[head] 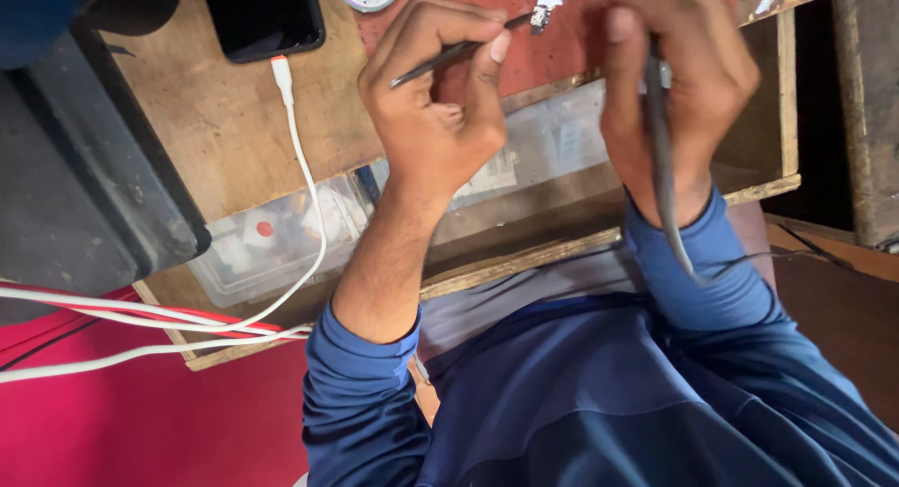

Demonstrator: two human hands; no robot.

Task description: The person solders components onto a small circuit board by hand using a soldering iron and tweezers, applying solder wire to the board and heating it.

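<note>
A thin dark pair of tweezers is pinched in the left hand, its tip set at a small metallic part lying on the red mat of the wooden table. A grey corded tool is clenched in the right hand, whose grip is closed round it. A black phone with a white cable lies well to the left.

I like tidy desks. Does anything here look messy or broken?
Nothing looks broken. The white cables trail loosely off the bench edge toward the red surface. The left hand holds tweezers; the right hand holds a corded tool.
</note>
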